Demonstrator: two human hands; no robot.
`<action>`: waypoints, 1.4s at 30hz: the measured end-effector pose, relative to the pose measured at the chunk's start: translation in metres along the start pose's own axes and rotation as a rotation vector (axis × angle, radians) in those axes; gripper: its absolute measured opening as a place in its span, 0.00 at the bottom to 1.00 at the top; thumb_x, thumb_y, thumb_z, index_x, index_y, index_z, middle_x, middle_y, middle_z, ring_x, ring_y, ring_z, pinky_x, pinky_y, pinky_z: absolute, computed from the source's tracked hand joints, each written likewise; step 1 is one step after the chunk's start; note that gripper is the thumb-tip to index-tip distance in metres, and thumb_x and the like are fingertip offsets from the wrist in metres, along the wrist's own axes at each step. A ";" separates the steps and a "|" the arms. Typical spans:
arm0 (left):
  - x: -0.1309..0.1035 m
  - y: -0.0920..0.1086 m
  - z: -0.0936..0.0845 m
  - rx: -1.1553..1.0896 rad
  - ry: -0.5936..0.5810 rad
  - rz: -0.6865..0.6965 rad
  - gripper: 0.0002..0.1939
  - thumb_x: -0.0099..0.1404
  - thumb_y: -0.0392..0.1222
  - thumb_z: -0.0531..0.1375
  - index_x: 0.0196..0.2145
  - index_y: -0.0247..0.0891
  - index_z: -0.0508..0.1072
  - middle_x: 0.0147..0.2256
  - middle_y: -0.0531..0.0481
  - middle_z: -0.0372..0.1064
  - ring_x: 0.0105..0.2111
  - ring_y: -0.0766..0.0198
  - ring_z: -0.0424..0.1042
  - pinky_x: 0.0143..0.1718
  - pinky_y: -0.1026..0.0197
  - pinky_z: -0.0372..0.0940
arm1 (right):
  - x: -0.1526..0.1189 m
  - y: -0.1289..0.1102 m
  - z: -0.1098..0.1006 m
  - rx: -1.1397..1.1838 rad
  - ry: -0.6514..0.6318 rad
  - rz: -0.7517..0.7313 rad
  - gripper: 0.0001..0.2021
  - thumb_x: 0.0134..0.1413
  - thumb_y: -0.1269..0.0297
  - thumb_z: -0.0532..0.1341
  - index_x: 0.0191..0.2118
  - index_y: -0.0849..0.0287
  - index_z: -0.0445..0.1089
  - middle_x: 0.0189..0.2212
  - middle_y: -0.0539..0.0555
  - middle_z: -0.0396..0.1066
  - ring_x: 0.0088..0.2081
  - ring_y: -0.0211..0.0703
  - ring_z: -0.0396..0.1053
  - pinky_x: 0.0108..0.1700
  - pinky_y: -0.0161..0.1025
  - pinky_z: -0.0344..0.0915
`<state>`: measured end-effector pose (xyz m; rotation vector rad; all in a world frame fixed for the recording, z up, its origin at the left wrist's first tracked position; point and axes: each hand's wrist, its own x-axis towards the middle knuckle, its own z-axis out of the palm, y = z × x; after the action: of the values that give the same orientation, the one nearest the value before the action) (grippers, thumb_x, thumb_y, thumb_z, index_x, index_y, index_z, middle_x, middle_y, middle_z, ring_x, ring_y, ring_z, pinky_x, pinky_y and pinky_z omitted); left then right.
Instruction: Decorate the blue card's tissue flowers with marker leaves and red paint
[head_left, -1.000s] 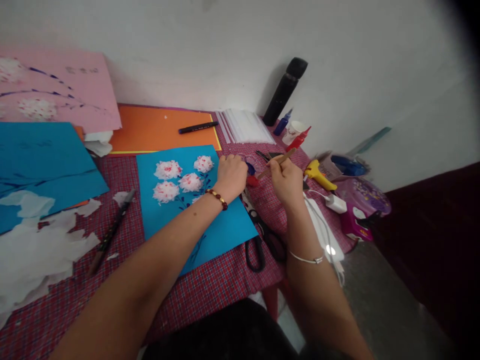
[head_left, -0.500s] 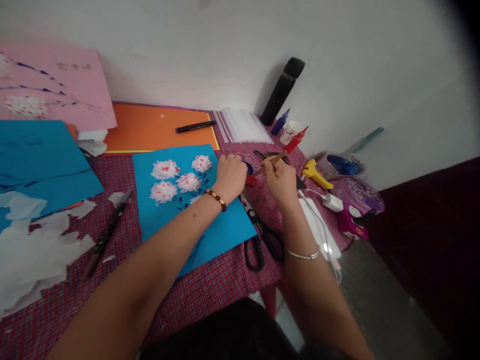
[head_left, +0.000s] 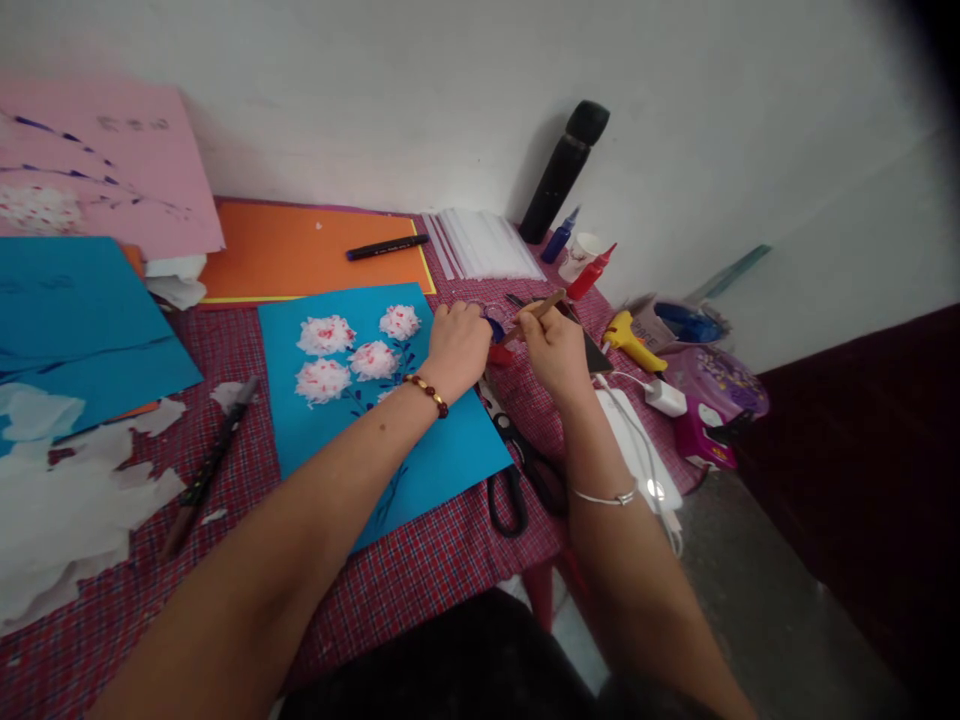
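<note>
A brown wooden stick point(head_left: 553, 301) is pinched in my right hand point(head_left: 553, 345). Its lower end points down to a small red dish or blob of paint point(head_left: 501, 354); contact there is hard to make out. My left hand point(head_left: 459, 345) lies over the right edge of a blue sheet point(head_left: 442, 450), close beside the red paint and a small dark blue round thing point(head_left: 495, 328). The left fingers curl downward, and whatever they hold is hidden. White paper flowers point(head_left: 327, 335) with red specks and dark blue painted leaves cover the sheet, partly behind my left arm.
Black-handled scissors point(head_left: 525, 470) lie between my forearms. Behind are red point(head_left: 589, 275) and blue point(head_left: 559, 240) bottles, a paper cup point(head_left: 581, 255) and a black flask point(head_left: 559, 180). A yellow glue gun point(head_left: 634, 342) is right, torn white paper point(head_left: 67, 510) left.
The view has shifted slightly, so objects sit a little further left and higher. My right hand has moved slightly with the stick; my left hand stays beside the red paint.
</note>
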<state>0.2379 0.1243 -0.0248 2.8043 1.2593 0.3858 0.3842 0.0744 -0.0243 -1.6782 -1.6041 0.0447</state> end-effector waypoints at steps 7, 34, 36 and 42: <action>0.000 -0.003 0.003 0.020 0.010 0.005 0.18 0.70 0.29 0.48 0.40 0.29 0.78 0.44 0.35 0.72 0.49 0.47 0.67 0.48 0.48 0.58 | 0.000 0.002 -0.001 0.064 -0.024 0.011 0.15 0.62 0.56 0.51 0.35 0.58 0.71 0.28 0.54 0.72 0.31 0.44 0.71 0.38 0.42 0.65; 0.000 -0.002 0.002 0.042 0.006 0.016 0.19 0.69 0.30 0.47 0.40 0.29 0.78 0.44 0.33 0.72 0.48 0.46 0.68 0.48 0.47 0.59 | -0.002 -0.006 -0.002 0.072 -0.061 0.059 0.13 0.63 0.59 0.52 0.34 0.58 0.70 0.29 0.53 0.73 0.32 0.41 0.70 0.39 0.38 0.62; 0.000 -0.002 0.003 0.046 0.012 0.011 0.19 0.69 0.30 0.47 0.40 0.29 0.78 0.44 0.33 0.72 0.48 0.46 0.68 0.48 0.46 0.59 | -0.003 -0.006 -0.004 0.095 -0.070 0.065 0.13 0.62 0.60 0.51 0.34 0.58 0.70 0.29 0.53 0.73 0.32 0.41 0.70 0.39 0.38 0.62; 0.000 -0.003 0.005 0.068 0.020 0.009 0.18 0.69 0.30 0.47 0.41 0.28 0.78 0.44 0.33 0.71 0.48 0.44 0.69 0.47 0.45 0.60 | -0.004 -0.001 -0.012 0.017 -0.053 0.066 0.13 0.62 0.60 0.51 0.33 0.59 0.70 0.30 0.54 0.73 0.33 0.44 0.70 0.40 0.42 0.63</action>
<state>0.2376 0.1267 -0.0299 2.8707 1.2887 0.3797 0.3886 0.0644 -0.0173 -1.7292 -1.5825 0.1365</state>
